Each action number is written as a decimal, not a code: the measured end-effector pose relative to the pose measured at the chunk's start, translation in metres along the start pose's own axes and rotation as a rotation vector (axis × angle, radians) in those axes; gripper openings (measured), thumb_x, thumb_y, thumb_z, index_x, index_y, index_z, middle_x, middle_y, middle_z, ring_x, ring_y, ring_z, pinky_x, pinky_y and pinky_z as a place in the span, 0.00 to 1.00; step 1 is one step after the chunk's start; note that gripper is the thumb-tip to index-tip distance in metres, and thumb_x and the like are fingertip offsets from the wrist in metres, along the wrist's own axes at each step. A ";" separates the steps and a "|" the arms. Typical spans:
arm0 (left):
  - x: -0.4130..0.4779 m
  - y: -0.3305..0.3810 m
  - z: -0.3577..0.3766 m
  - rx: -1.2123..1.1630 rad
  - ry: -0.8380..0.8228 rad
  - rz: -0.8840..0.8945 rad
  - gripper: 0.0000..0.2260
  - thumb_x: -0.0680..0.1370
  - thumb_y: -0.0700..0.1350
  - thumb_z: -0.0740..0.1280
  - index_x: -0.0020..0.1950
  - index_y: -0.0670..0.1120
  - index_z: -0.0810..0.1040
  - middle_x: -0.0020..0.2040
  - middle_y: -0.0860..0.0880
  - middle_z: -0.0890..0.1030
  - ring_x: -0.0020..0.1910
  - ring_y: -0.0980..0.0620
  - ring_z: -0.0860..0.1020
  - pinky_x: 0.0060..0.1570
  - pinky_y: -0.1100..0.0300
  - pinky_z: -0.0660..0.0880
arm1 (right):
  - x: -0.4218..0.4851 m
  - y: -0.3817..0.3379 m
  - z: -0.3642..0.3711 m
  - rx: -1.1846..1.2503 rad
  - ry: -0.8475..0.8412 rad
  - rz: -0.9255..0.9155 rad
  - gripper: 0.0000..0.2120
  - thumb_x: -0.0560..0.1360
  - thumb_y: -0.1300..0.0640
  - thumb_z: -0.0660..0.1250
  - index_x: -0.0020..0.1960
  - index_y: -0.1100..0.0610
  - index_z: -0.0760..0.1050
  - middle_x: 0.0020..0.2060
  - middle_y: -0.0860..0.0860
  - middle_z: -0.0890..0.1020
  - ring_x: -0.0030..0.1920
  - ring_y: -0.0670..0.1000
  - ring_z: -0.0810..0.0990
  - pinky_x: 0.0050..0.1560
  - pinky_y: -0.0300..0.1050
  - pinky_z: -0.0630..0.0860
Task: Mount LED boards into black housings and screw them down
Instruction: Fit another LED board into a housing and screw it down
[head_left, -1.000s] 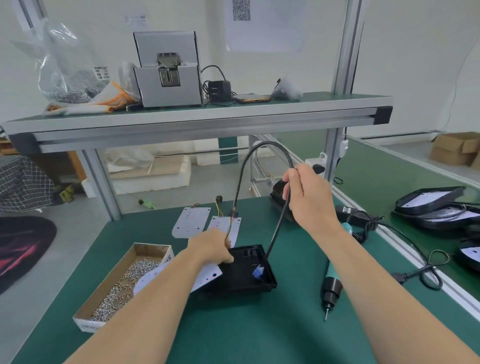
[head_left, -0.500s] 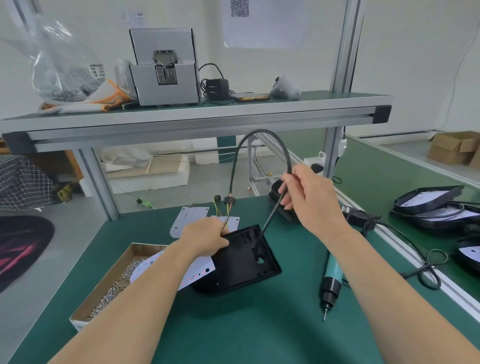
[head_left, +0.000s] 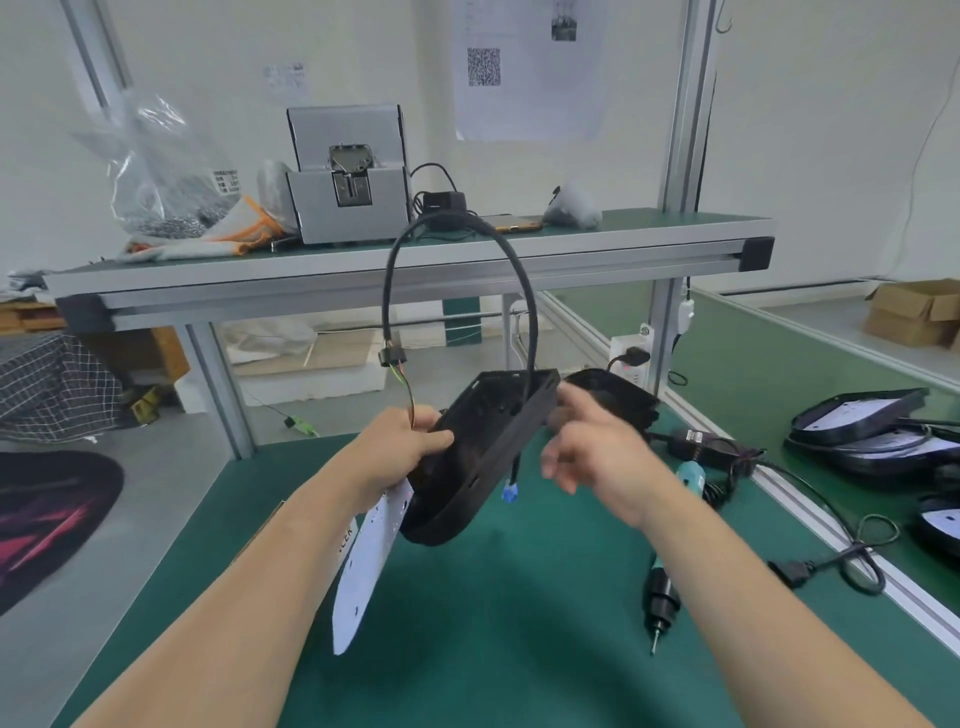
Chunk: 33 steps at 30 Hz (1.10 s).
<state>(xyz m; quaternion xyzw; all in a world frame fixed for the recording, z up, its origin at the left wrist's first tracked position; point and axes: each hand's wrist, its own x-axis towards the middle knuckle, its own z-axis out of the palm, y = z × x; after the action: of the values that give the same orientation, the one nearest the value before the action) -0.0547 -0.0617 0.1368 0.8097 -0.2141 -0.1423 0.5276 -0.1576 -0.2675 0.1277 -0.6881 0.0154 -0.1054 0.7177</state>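
My left hand (head_left: 402, 447) grips the black housing (head_left: 483, 447), which is raised off the green table and tilted on edge. The same hand holds the white LED board (head_left: 371, 556), which hangs down beneath it. A black cable (head_left: 524, 291) arcs above the housing and passes through it. The cable's blue connector (head_left: 510, 491) dangles below the housing. Thin coloured wires run from the cable's other end down to my left hand. My right hand (head_left: 597, 449) is blurred, fingers loosely spread, just right of the housing's edge and holding nothing.
An electric screwdriver (head_left: 661, 597) lies on the table at the right. Another black housing (head_left: 618, 397) and a power adapter (head_left: 701, 444) sit behind my right hand. Assembled housings (head_left: 872, 431) are stacked on the far right bench. A screw feeder (head_left: 347, 192) stands on the shelf.
The housing has come up off the table and tipped on edge. My right hand let go of the cable and dropped beside the housing. The blue connector now hangs below it.
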 end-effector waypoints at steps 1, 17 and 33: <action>-0.001 0.000 0.000 -0.002 -0.015 0.002 0.06 0.81 0.35 0.65 0.45 0.36 0.77 0.39 0.41 0.76 0.40 0.47 0.72 0.44 0.57 0.67 | -0.002 0.007 0.007 -0.018 -0.068 0.004 0.25 0.75 0.77 0.57 0.66 0.56 0.72 0.49 0.53 0.82 0.32 0.48 0.81 0.30 0.38 0.75; -0.010 -0.006 -0.016 -0.464 0.238 0.111 0.12 0.80 0.32 0.62 0.54 0.47 0.79 0.37 0.50 0.84 0.30 0.54 0.81 0.29 0.59 0.78 | 0.004 0.067 -0.010 -1.341 -0.064 0.207 0.15 0.76 0.60 0.64 0.62 0.54 0.71 0.61 0.54 0.68 0.65 0.58 0.70 0.60 0.49 0.73; -0.010 -0.026 0.028 -0.229 0.345 0.258 0.31 0.80 0.32 0.60 0.65 0.70 0.67 0.40 0.49 0.82 0.37 0.53 0.76 0.38 0.61 0.72 | 0.025 0.014 0.017 -0.771 0.249 -0.214 0.14 0.80 0.63 0.59 0.56 0.54 0.81 0.44 0.54 0.85 0.45 0.57 0.80 0.44 0.48 0.74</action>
<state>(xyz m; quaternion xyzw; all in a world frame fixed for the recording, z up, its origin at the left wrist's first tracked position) -0.0706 -0.0700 0.1020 0.7227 -0.2048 0.0433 0.6587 -0.1287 -0.2543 0.1179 -0.8860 0.0691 -0.2483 0.3854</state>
